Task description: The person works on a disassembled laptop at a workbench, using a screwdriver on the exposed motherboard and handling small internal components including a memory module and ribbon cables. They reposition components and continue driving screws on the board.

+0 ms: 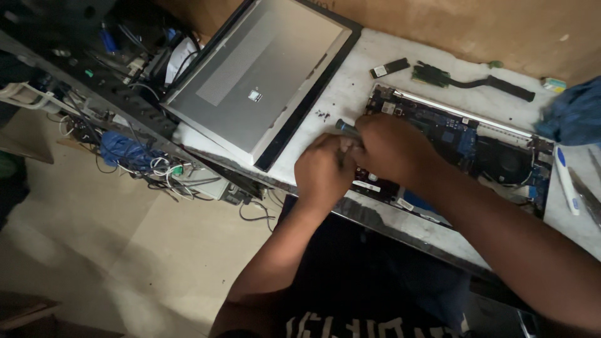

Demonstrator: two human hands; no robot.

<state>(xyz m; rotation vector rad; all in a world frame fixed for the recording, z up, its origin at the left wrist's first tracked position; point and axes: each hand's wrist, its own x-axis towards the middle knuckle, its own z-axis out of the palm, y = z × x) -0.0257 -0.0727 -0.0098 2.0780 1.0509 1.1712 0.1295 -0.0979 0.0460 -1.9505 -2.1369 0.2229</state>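
An opened laptop base (pixel 476 144) with its blue circuit board and round fan exposed lies on the white worktop (pixel 350 87). My right hand (pixel 391 147) is closed around a screwdriver whose dark handle end (pixel 343 125) sticks out to the left, and it rests over the board's left end. My left hand (pixel 324 170) sits right against it, fingers curled at the screwdriver and the board's near left corner. What lies under the hands is hidden.
A silver laptop lid (pixel 260 78) lies at the left of the worktop. A small memory stick (pixel 389 67) and a black heat pipe (pixel 476 80) lie at the back. A blue cloth (pixel 573 116) and a white pen-like tool (pixel 566 181) are at the right. Tangled cables (pixel 134 156) fill the left shelf.
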